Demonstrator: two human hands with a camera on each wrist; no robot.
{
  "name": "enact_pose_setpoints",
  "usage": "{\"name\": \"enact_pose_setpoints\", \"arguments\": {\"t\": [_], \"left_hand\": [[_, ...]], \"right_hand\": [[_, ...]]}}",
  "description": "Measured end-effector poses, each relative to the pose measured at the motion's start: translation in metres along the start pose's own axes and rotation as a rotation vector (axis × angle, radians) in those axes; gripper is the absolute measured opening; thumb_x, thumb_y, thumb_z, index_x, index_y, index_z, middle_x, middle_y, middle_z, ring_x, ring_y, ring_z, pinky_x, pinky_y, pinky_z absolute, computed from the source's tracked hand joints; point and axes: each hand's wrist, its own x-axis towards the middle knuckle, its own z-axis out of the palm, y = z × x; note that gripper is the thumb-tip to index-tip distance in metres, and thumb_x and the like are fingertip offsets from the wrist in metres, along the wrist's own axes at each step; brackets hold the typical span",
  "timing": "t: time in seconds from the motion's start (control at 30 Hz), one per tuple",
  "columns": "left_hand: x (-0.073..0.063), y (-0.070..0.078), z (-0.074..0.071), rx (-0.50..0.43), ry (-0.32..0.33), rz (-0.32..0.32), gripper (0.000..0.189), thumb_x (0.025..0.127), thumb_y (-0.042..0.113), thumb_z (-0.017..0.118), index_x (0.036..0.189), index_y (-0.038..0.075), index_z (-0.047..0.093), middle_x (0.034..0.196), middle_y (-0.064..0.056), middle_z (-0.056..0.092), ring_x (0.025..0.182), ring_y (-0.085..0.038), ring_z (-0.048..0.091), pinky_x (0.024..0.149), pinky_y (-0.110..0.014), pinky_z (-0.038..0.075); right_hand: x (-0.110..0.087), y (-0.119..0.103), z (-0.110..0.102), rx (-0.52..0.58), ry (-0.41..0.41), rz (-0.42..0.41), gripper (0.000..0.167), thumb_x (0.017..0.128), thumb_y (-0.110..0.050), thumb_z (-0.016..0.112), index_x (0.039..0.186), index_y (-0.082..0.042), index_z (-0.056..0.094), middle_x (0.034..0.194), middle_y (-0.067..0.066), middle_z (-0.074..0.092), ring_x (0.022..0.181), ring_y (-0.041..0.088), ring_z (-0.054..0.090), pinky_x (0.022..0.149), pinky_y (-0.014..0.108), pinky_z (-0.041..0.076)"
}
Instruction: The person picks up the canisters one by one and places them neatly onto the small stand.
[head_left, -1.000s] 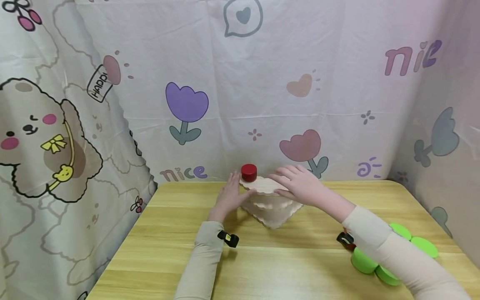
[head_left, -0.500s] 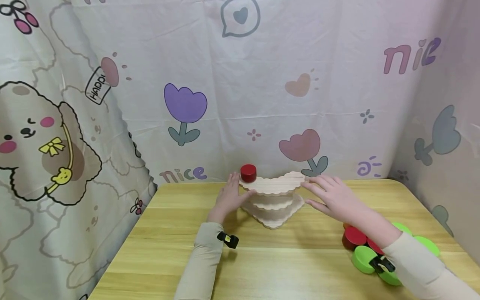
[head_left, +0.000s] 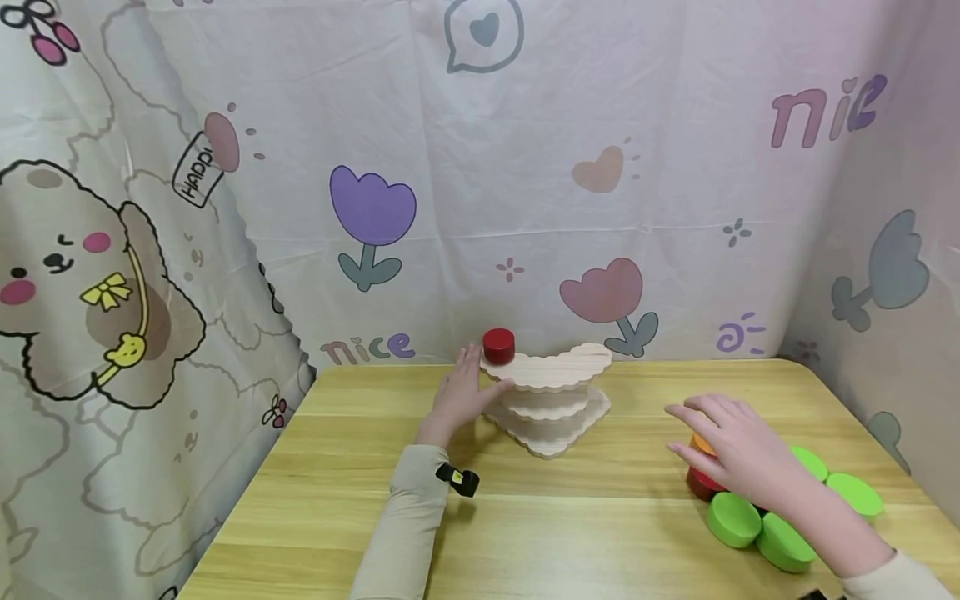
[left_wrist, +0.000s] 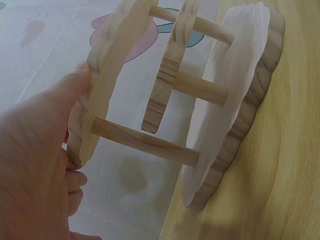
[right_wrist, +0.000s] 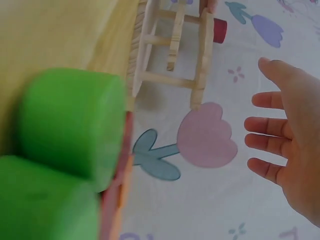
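A tiered wooden stand point(head_left: 551, 372) with scalloped boards joined by round dowels point(left_wrist: 145, 142) is at the table's back middle. On the left end of its top board sits a red cylinder block point(head_left: 498, 346). My left hand point(head_left: 459, 400) holds that end of the board, thumb along the front edge and fingers round the far side. My right hand point(head_left: 742, 454) hovers at the right over a cluster of blocks, fingers apart and gently bent, holding nothing. Beneath and around it are green cylinder blocks point(head_left: 733, 521), a red block point(head_left: 702, 483) and an orange one point(head_left: 701, 446), partly hidden.
The wood-grain table point(head_left: 555, 533) runs back to a printed white curtain point(head_left: 487, 167). More curtain hangs along the left and right sides. Several green blocks stand close together near the table's right edge.
My right hand has left the stand's right end and moved right and nearer, over the coloured blocks. The left hand, the stand and the red cylinder on top stay put.
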Motion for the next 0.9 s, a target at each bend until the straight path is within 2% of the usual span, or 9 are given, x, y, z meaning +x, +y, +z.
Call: {"name": "enact_pose_setpoints", "arguments": {"t": [0.1,0.2,0.3,0.4,0.57,0.73,0.9], "left_hand": [[-0.001,0.001,-0.001,-0.002,-0.001,0.000,0.110,0.080,0.082,0.045,0.158,0.012,0.013,0.166,-0.009,0.010,0.154,-0.025,0.005,0.119,-0.062,0.017],[-0.001,0.001,-0.001,-0.004,0.000,0.003,0.110,0.080,0.082,0.046,0.158,0.012,0.013,0.165,-0.010,0.011,0.154,-0.026,0.006,0.119,-0.062,0.017],[0.000,0.001,-0.001,-0.005,0.002,0.008,0.109,0.081,0.082,0.046,0.157,0.011,0.014,0.165,-0.010,0.011,0.154,-0.028,0.007,0.119,-0.062,0.018],[0.000,0.001,-0.001,-0.001,0.000,0.011,0.109,0.081,0.081,0.046,0.157,0.010,0.014,0.165,-0.011,0.011,0.154,-0.028,0.007,0.119,-0.061,0.019],[-0.001,0.003,-0.002,-0.008,-0.005,0.010,0.108,0.081,0.080,0.047,0.158,0.011,0.013,0.165,-0.011,0.010,0.154,-0.026,0.005,0.119,-0.061,0.019],[-0.001,0.003,-0.002,-0.020,-0.007,0.005,0.108,0.081,0.080,0.047,0.158,0.012,0.013,0.165,-0.011,0.010,0.154,-0.025,0.003,0.120,-0.061,0.017],[-0.002,0.002,-0.003,-0.026,-0.009,-0.004,0.108,0.081,0.080,0.047,0.158,0.012,0.012,0.166,-0.010,0.009,0.154,-0.024,0.002,0.120,-0.060,0.017]], "right_hand": [[-0.015,-0.002,-0.003,0.006,-0.038,0.068,0.045,0.076,-0.035,0.080,0.113,-0.011,0.068,0.101,0.002,0.064,0.097,0.023,0.057,0.078,0.046,0.048],[-0.027,-0.004,-0.004,0.007,-0.077,0.134,0.046,0.071,-0.032,0.084,0.109,-0.013,0.068,0.100,0.001,0.063,0.096,0.023,0.057,0.080,0.046,0.047],[-0.040,-0.005,-0.005,0.008,-0.100,0.182,0.046,0.068,-0.034,0.085,0.105,-0.013,0.069,0.100,0.001,0.063,0.095,0.024,0.057,0.080,0.047,0.048],[-0.053,-0.003,-0.006,-0.004,-0.096,0.195,0.046,0.066,-0.038,0.086,0.101,-0.014,0.069,0.100,0.001,0.063,0.093,0.024,0.059,0.077,0.048,0.049],[-0.077,0.003,-0.007,-0.041,-0.081,0.202,0.043,0.064,-0.043,0.087,0.095,-0.020,0.068,0.093,-0.009,0.060,0.084,0.014,0.055,0.071,0.037,0.047],[-0.100,0.008,-0.009,-0.053,-0.139,0.270,0.039,0.065,-0.043,0.086,0.093,-0.024,0.066,0.089,-0.016,0.055,0.078,0.005,0.047,0.069,0.027,0.043],[-0.120,0.013,-0.009,-0.050,-0.200,0.345,0.036,0.068,-0.043,0.084,0.093,-0.025,0.065,0.091,-0.016,0.055,0.082,0.010,0.052,0.073,0.018,0.037]]}}
